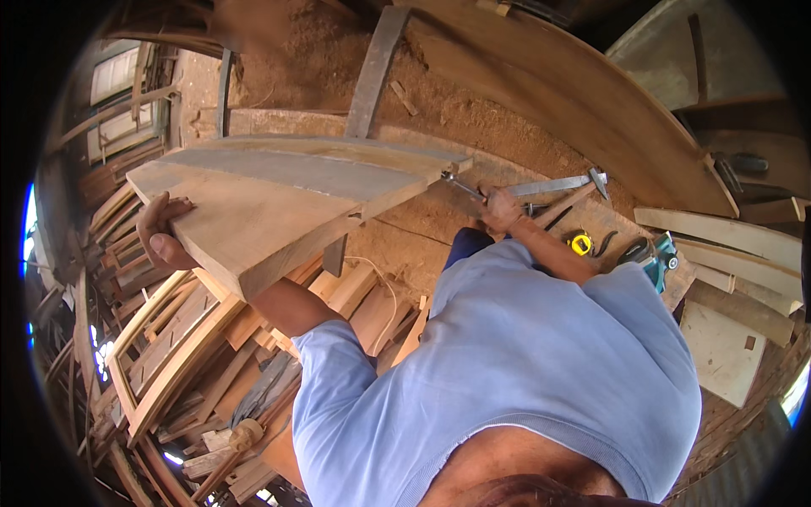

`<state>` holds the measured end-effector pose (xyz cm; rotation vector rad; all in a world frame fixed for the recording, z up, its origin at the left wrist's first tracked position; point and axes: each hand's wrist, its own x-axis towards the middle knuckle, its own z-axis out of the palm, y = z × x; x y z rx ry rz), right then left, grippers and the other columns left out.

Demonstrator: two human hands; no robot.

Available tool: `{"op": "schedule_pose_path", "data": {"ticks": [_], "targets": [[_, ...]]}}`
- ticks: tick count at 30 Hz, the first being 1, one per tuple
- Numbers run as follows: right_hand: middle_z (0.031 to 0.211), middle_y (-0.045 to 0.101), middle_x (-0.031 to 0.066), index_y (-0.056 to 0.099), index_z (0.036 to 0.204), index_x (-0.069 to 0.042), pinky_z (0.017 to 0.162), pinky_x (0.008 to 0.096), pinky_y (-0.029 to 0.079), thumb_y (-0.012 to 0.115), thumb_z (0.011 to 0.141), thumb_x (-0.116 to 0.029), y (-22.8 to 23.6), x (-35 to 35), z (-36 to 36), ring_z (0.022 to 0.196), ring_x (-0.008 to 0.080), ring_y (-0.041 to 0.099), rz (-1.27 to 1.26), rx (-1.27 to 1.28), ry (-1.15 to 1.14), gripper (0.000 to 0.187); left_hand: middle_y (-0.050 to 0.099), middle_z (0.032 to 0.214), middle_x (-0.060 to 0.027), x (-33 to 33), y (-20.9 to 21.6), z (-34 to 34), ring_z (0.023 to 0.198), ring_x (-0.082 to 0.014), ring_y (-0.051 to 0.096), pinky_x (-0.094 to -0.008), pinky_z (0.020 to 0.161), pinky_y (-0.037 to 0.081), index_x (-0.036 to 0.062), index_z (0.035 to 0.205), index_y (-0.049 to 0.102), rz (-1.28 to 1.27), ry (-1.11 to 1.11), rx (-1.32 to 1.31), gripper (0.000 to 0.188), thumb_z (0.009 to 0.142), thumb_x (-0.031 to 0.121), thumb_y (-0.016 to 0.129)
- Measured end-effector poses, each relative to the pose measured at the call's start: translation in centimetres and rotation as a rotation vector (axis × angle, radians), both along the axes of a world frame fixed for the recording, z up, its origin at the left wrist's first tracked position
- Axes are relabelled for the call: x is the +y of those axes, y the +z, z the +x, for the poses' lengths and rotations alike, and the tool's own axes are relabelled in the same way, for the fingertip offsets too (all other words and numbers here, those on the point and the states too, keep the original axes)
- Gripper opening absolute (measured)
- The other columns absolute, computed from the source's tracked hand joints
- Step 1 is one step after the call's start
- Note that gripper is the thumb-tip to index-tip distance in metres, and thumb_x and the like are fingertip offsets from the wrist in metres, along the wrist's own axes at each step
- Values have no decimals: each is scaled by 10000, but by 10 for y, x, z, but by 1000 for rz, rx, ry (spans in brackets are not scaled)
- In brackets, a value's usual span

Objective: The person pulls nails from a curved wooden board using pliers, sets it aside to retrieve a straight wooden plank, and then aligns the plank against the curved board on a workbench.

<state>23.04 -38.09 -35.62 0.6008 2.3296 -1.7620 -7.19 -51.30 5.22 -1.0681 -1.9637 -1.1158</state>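
Note:
A thick wooden panel [253, 198] with a grey band along it lies across the view, one corner toward me. My left hand [159, 230] grips its left edge, fingers bent over the top and thumb at the side. At the panel's right end, my right hand [502, 209] is closed around a slim tool with a metal shaft [463, 184], perhaps a screwdriver; the fingers hide its handle. The shaft's tip meets a small dark metal piece [446, 176] at the panel's edge. A notch [356, 213] shows in the near edge.
Right of my right hand lie a hammer [598, 182], a flat metal strip [549, 185], a yellow tape measure [580, 243] and a teal power tool [663, 264]. A long curved board [574, 93] leans behind. Wooden frames [160, 372] and offcuts crowd the lower left.

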Motion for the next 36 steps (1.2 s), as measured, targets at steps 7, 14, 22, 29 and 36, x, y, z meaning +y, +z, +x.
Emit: {"op": "schedule_pose_path", "data": {"ticks": [7, 14, 22, 29, 36], "targets": [[1020, 644, 264, 513, 1128, -43, 799, 497, 491, 591, 953, -275, 4, 23, 2, 951, 434, 641, -36, -7, 30, 301, 589, 608, -94, -13, 1, -10, 601, -177, 575, -296, 625, 475, -27, 941, 687, -14, -39, -34, 597, 899, 510, 430], [1005, 645, 206, 461, 1125, 1, 800, 405, 508, 632, 890, -136, 84, 88, 3, 988, 282, 643, -314, -170, 276, 321, 619, 606, -122, -16, -3, -20, 595, -182, 595, -287, 643, 484, -43, 958, 691, 29, -35, -85, 587, 870, 482, 443], [1158, 595, 71, 438, 1246, -52, 755, 334, 532, 577, 964, -207, 82, 114, 1, 1042, 155, 615, -870, -148, 406, 351, 626, 618, -137, -11, -2, -18, 617, -194, 606, -298, 650, 485, -61, 971, 686, 9, -29, -79, 571, 863, 440, 436], [1128, 602, 115, 415, 1331, -60, 671, 358, 578, 552, 994, -268, 78, 121, -2, 983, 175, 660, -917, -203, 435, 419, 633, 635, -118, -17, -4, -18, 628, -187, 608, -317, 644, 497, -41, 977, 687, -4, -31, -67, 552, 889, 444, 437], [1195, 606, 195, 342, 1360, -63, 746, 457, 596, 558, 995, -291, 58, 126, -6, 1015, 262, 673, -1217, -220, 426, 482, 637, 640, -120, -17, -2, -15, 641, -186, 611, -318, 675, 497, -39, 989, 686, -12, -48, -78, 541, 899, 431, 435]]}}
